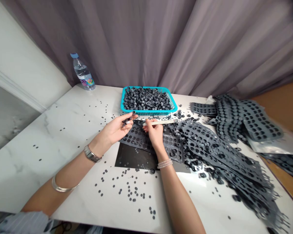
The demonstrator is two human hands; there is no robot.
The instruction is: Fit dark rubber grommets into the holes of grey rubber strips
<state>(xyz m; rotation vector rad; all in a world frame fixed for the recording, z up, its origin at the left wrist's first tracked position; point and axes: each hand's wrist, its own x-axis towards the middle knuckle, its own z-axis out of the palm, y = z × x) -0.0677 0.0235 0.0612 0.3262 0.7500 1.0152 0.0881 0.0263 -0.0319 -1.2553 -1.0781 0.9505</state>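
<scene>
Left hand (pixel 116 128), fingertips pinched together on a small black rubber ring (pixel 133 113), just below a turquoise plastic basket (pixel 146 87) of similar rings; right hand (pixel 155 131), clamped on a pale wooden stick (pixel 160 122), above a perforated grey rubber sheet (pixel 172 146); further perforated sheets (pixel 224 152) heaped right of the grip.

Tiny piece (pixel 132 113) in left hand (pixel 116 127) unclear, sheets (pixel 263 125) blurred at right edge

Teal basket (pixel 146 87), dk grey rubber rings (pixel 146 99), wht veined marble table (pixel 39 156), mauve curtain (pixel 127 42)
</scene>
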